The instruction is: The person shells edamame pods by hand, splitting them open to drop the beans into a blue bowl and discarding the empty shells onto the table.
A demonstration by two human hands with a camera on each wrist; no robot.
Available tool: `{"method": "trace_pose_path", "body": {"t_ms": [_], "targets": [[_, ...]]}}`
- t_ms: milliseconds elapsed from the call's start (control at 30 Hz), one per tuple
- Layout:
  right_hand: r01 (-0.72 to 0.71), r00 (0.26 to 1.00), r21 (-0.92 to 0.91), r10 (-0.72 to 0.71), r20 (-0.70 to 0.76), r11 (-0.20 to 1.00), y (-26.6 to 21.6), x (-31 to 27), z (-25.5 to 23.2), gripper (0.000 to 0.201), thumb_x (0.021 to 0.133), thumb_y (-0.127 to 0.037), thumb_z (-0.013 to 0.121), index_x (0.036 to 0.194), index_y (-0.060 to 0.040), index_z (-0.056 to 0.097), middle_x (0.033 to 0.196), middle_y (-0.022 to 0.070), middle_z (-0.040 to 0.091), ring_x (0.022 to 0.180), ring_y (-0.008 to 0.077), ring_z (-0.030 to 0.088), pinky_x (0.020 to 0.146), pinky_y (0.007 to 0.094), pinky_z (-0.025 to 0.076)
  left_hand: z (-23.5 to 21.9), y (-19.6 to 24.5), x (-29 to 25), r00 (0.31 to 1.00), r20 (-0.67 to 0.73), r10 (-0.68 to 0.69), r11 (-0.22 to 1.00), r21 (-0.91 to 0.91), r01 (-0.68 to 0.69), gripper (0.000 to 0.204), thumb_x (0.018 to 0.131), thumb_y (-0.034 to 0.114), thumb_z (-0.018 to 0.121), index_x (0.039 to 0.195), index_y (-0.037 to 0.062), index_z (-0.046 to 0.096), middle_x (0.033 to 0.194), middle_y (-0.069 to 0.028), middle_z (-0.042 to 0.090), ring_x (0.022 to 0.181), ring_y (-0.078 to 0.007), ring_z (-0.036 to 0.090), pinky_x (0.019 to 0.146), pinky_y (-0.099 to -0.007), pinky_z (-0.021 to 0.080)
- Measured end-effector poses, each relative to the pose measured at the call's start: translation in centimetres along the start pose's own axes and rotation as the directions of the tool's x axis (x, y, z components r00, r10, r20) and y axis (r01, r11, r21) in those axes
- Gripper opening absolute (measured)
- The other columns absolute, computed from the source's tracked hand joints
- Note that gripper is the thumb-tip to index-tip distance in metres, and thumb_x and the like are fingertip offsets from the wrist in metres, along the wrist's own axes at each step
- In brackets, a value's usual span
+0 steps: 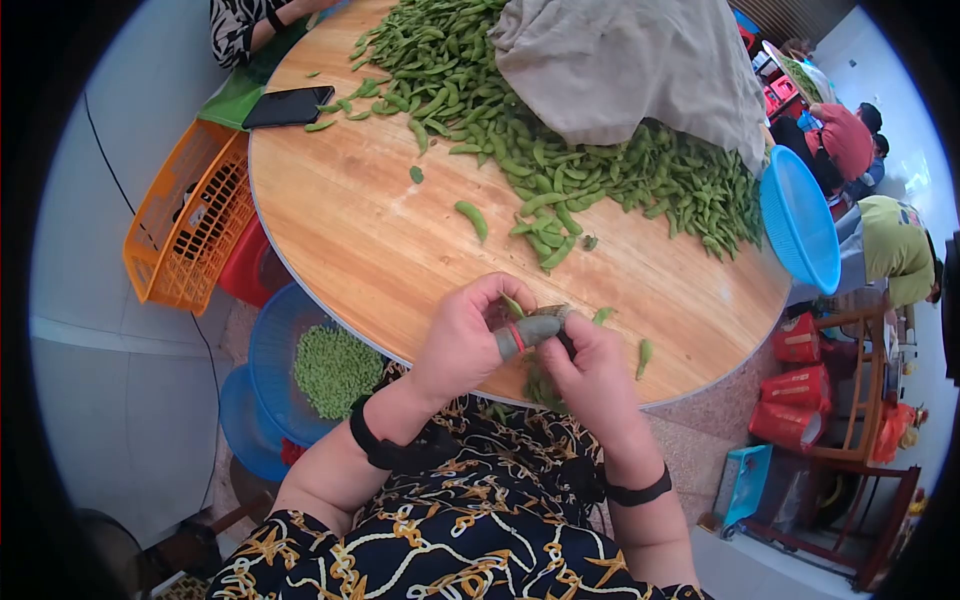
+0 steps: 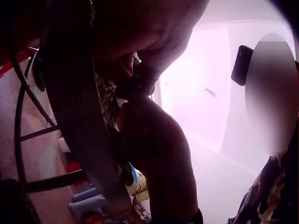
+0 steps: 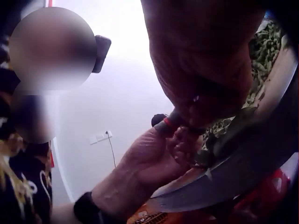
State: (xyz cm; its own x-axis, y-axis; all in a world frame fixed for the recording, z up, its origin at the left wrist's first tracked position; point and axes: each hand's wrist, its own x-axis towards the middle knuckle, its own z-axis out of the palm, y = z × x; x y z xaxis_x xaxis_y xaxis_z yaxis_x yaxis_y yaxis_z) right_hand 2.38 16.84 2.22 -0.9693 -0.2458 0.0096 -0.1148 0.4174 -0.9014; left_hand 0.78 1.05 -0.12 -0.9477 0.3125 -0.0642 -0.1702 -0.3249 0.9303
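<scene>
Beneath and beyond the fingers lies a round wooden table (image 1: 350,230), with heaped green pods (image 1: 560,165) farther out, partly under a grey cloth (image 1: 630,70). Left of the fingers, lower down, a blue tub (image 1: 262,345) holds pale beans (image 1: 338,372). The right hand (image 1: 600,378) meets the left hand (image 1: 460,340), its pinch impossible to tell; left finger and grey-covered thumb pinch one pod (image 1: 513,306)
</scene>
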Motion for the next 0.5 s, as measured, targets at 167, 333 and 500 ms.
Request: {"method": "trace_pose_path", "body": {"t_ms": [167, 333, 500], "targets": [[-0.323, 0.946, 0.406, 0.275, 0.174, 0.855, 0.5, 0.4, -1.5, 0.016, 0.089, -0.019, 0.053, 0.08, -0.0061, 0.059, 0.058, -0.003, 0.053, 0.046, 0.0028, 0.042, 0.043, 0.0173, 0.032, -0.1, 0.3, 0.1, 0.998, -0.04, 0.054, 0.996, 0.074, -0.051, 0.024, 0.075, 0.003, 0.069, 0.094, 0.0033, 0.055, 0.082, 0.0011, 0.057, 0.072, -0.0049, 0.055, 0.066, -0.018, 0.047], [-0.505, 0.862, 0.586, 0.334, 0.381, 0.634, 0.3, 0.8, -2.0, 0.018, 0.089, -0.019, 0.054, 0.079, -0.0046, 0.059, 0.058, -0.0037, 0.051, 0.044, 0.0038, 0.041, 0.042, 0.0184, 0.032, -1.0, 0.9, 0.3, 0.992, 0.096, -0.083, 0.989, -0.112, 0.094, 0.028, 0.08, 0.003, 0.064, 0.105, -0.0008, 0.053, 0.083, -0.0003, 0.059, 0.076, -0.0062, 0.057, 0.063, -0.0204, 0.048], [-0.268, 0.963, 0.316, 0.263, 0.057, 0.91, -0.4, 1.4, -2.1, 0.018, 0.086, -0.019, 0.058, 0.086, -0.0016, 0.061, 0.06, -0.0035, 0.053, 0.05, 0.003, 0.044, 0.045, 0.0192, 0.035, -0.2, 1.0, -0.1, 0.999, 0.027, -0.018, 0.993, 0.117, 0.015, 0.03, 0.08, 0.001, 0.062, 0.108, -0.0005, 0.052, 0.081, -0.0035, 0.06, 0.074, -0.007, 0.057, 0.063, -0.0231, 0.048]]}}
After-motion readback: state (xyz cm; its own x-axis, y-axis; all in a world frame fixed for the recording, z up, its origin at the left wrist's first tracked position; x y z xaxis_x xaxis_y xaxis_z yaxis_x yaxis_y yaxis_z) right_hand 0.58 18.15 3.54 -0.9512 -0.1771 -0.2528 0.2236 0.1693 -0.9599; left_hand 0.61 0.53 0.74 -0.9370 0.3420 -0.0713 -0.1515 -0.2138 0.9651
